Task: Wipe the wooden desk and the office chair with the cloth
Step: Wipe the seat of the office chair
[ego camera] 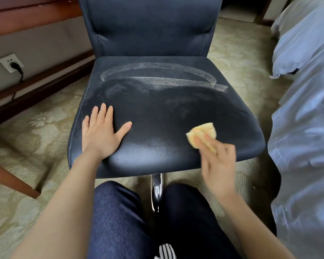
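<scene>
Knees in dark denim (120,217) are sitting nearest, before the office chair (157,113). Left hand (101,131) is lying open and flat on its seat; right hand (217,165) is pinching the yellow cloth (202,133) against the seat's front right.

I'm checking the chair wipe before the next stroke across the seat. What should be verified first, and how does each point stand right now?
1. Cloth in hand: ok. The right hand holds the yellow cloth, bunched under its fingers.
2. Cloth on the surface: ok. It lies on the chair seat, front right.
3. Chair steadied: ok. The left hand lies flat, fingers spread, on the seat's front left.
4. Seat fully wiped: not ok. Pale streaks loop across the back half.
5. Backrest wiped: cannot tell.
6. Cloth damp or clean enough: cannot tell.
</scene>
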Tool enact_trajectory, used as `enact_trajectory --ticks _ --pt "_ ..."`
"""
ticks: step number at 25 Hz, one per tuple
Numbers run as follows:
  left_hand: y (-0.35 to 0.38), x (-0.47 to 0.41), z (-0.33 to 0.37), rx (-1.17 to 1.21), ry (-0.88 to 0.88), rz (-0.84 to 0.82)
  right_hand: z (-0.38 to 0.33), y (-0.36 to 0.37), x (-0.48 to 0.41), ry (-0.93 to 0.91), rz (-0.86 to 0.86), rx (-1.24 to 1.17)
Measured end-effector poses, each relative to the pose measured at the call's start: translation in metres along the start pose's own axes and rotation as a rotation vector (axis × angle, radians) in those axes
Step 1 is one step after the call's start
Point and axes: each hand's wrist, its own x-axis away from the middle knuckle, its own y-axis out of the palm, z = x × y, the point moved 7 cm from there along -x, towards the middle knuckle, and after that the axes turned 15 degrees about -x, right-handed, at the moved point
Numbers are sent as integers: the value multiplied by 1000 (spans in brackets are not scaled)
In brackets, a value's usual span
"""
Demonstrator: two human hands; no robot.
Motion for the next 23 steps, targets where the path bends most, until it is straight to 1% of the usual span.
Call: enact_trajectory --ticks 2,3,5,7,8,9,10,13,16,19,21,23 --pt "0 1 0 -3 2 2 37 -25 2 54 55 67" --pt "0 1 0 -1 2 5 53 -37 3 117 105 88" --pt "-1 2 2 -3 -1 17 79 -52 9 336 250 40" --pt "-1 2 5 -6 -3 21 87 -50 14 565 421 -74" --pt "-1 2 5 -7 -3 17 82 -44 13 631 496 -112" --pt "-1 2 5 -6 -3 6 70 -36 11 646 531 -117" --pt "0 1 6 -5 -3 -5 53 -27 8 609 522 -96" --pt "0 1 6 -5 3 -19 -5 7 9 388 375 -64" --pt "0 1 6 -12 4 -33 -57 41 20 213 238 -143" --pt "3 -4 2 42 4 -89 -104 72 26 -35 61 -212" --pt "7 -9 -3 120 1 -165 -119 80 26 -162 -6 -223" --pt "11 -11 -5 136 15 -208 -117 78 26 -265 -55 -206"
